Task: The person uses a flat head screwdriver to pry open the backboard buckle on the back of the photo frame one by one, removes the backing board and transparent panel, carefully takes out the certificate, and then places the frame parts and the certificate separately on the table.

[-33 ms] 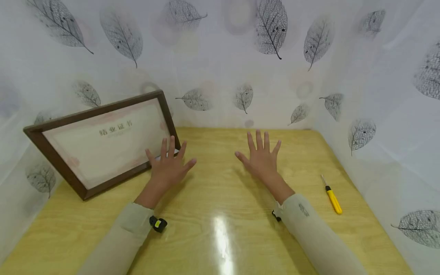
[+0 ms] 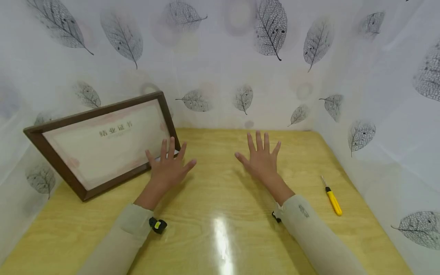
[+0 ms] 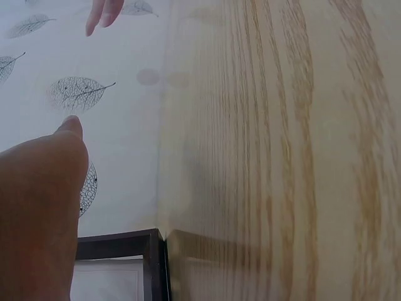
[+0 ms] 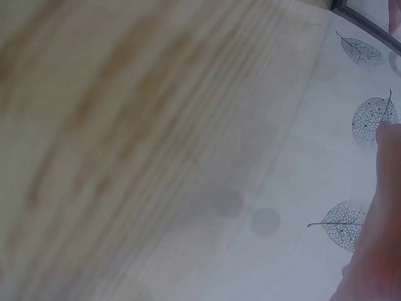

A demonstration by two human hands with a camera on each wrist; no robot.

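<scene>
My left hand (image 2: 168,170) is held over the table with its fingers spread and straight, holding nothing. From the head view it overlaps the lower right corner of a dark-framed certificate (image 2: 113,145); whether it touches the frame I cannot tell. The framed certificate leans tilted against the curtain at the left. My right hand (image 2: 262,164), fingers likewise spread, is over the right middle of the table and grips nothing. To its right lies a screwdriver (image 2: 333,200) with a yellow handle, its thin shaft pointing away from me. Each wrist view shows part of its own hand at the side.
The wooden table (image 2: 213,191) has a bright glare streak near its front. A white curtain with printed leaves (image 2: 213,57) borders the table at the back and both sides. A small black device (image 2: 158,225) sits at the left cuff.
</scene>
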